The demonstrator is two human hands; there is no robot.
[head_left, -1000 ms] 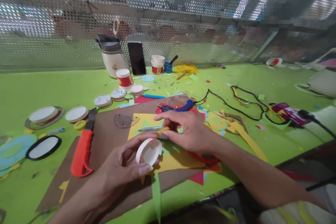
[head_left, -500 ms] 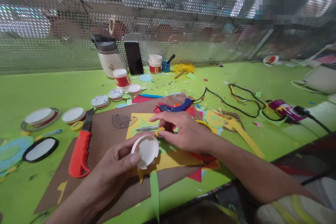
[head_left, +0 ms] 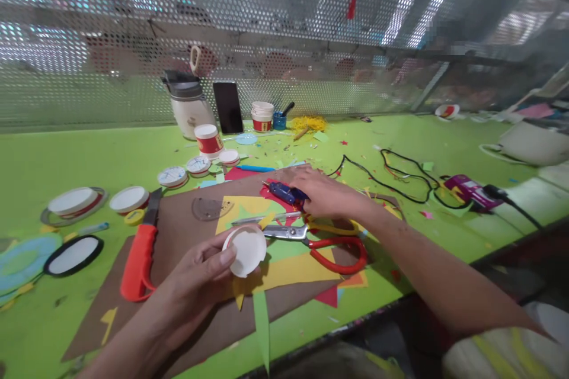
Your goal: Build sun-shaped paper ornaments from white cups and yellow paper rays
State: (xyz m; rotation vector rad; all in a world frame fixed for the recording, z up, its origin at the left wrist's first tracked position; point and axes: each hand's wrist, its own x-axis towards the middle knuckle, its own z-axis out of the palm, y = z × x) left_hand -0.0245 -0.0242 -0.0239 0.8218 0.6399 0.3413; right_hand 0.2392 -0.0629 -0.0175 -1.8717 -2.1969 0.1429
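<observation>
My left hand (head_left: pixel 202 275) is closed on a small white paper cup piece (head_left: pixel 246 251), a shallow round thing with a ragged, notched edge. Its hollow side faces me above a yellow paper sheet (head_left: pixel 302 268). Over the back end of a blue corded tool that looks like a glue gun (head_left: pixel 282 191), my right hand (head_left: pixel 322 192) curls its fingers, which are partly hidden. The metal tip points left. Between the hands lie red-and-yellow-handled scissors (head_left: pixel 288 232), with a slim silver pen-like tool (head_left: pixel 262 219) just behind the blades.
A red-handled knife (head_left: pixel 140 254) lies left on the brown board (head_left: pixel 173 231). Paper cup pieces (head_left: pixel 172 176), a red-and-white cup (head_left: pixel 208 141), a jug (head_left: pixel 191 109) and a phone (head_left: pixel 228 108) stand behind. A black cord (head_left: pixel 362 169) trails right near a purple can-like object (head_left: pixel 471 192).
My right hand has moved from beside the cup piece back and right onto the glue gun, which has turned slightly. The scissors are uncovered. The yellow scrap from its fingers is out of sight.
</observation>
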